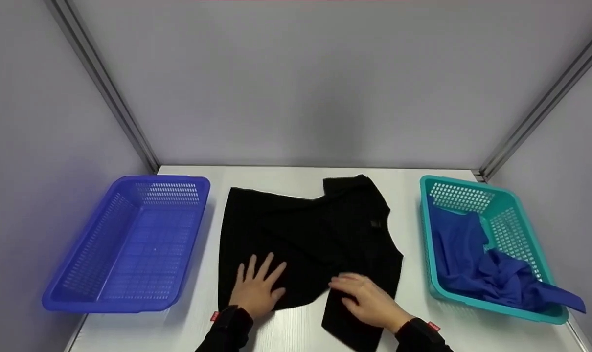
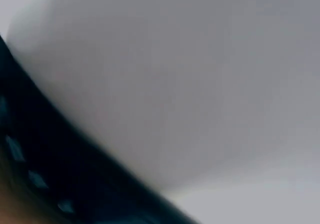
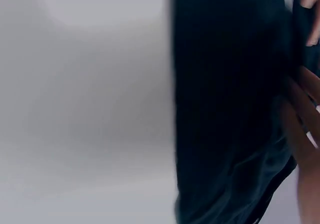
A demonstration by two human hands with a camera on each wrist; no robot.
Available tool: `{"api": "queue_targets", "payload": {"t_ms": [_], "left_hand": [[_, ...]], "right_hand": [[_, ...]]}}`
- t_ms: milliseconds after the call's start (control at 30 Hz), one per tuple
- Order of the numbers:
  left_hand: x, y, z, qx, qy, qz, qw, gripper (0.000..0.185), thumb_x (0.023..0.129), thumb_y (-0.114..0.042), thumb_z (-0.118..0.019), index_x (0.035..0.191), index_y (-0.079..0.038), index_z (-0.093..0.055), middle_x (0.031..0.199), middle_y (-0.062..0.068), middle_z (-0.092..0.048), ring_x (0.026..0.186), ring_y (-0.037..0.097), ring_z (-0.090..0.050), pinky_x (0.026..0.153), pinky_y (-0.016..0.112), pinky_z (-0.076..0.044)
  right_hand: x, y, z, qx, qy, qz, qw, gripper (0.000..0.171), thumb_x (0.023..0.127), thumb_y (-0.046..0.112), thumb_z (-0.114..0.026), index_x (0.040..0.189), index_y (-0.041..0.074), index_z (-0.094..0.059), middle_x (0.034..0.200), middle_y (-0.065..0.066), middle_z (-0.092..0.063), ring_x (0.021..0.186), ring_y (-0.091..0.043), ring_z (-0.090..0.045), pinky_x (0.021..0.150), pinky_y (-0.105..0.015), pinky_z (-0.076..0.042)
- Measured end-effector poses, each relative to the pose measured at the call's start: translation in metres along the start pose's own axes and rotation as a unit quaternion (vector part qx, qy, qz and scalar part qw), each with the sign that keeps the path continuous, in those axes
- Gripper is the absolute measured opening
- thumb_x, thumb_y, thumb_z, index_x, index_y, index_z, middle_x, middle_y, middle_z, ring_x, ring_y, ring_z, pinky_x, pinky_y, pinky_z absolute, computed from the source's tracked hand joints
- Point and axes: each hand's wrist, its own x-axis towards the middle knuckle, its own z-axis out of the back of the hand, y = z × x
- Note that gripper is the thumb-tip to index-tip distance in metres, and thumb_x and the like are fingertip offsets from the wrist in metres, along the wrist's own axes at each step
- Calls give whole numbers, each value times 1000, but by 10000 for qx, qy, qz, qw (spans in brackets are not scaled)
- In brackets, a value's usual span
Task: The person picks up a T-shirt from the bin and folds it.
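Head view takes in the whole table (image 1: 296, 332): a black garment (image 1: 315, 234) spread across the middle, both hands on its near edge, a basket out to each side. Left hand (image 1: 257, 288) lies flat on the cloth, fingers straight and fanned apart, pressing the near left part down. Right hand (image 1: 369, 296) sits just beside it at the near right, fingers bent over a folded flap of the same garment; whether they pinch the cloth or only rest on it cannot be told from here. Most of the garment lies beyond the two hands, reaching away from them toward the far wall, with one strip hanging nearer than the right hand toward the table edge. Blue basket (image 1: 129, 244) stands well apart on the outer side of the left hand. Teal basket (image 1: 472, 195) stands outside the right hand and holds a crumpled blue cloth (image 1: 482, 269), one end trailing over its near corner. Left wrist view gives only blur: grey wall and a dark band of fabric, no fingers. Right wrist view, also blurred, shows black cloth close up with fingers (image 3: 305, 134) lying against its edge.
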Motion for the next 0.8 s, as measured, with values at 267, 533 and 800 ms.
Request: {"api": "queue_targets", "payload": {"t_ms": [267,533,800], "left_hand": [[9,24,7,300,-31,491,9983,54,104,-40,-54,156,-34,-42,167,8,-30,152,45,-21,119,69,-14],[17,-6,-8,704,-785,93,9944,59,99,-40,-63,154,-26,-47,163,14,-36,146,49,-33,114,69,-28],[9,-4,-2,371,-152,349,9986,59,101,-49,-55,156,-29,-44,165,6,-35,149,49,-28,113,74,-22]], "right_hand": [[-13,-31,1,-564,747,-2001,9753,76,94,49,-68,159,24,-38,168,-16,-24,151,-53,-15,114,-76,-14],[-9,-26,-3,-1607,421,-3657,9158,80,99,62,-53,158,11,-37,153,-44,-29,133,-72,-29,95,-84,-33],[-7,-37,0,-1012,528,-3419,9328,77,101,56,-52,160,12,-32,161,-37,-19,144,-65,-14,105,-85,-17]]}}
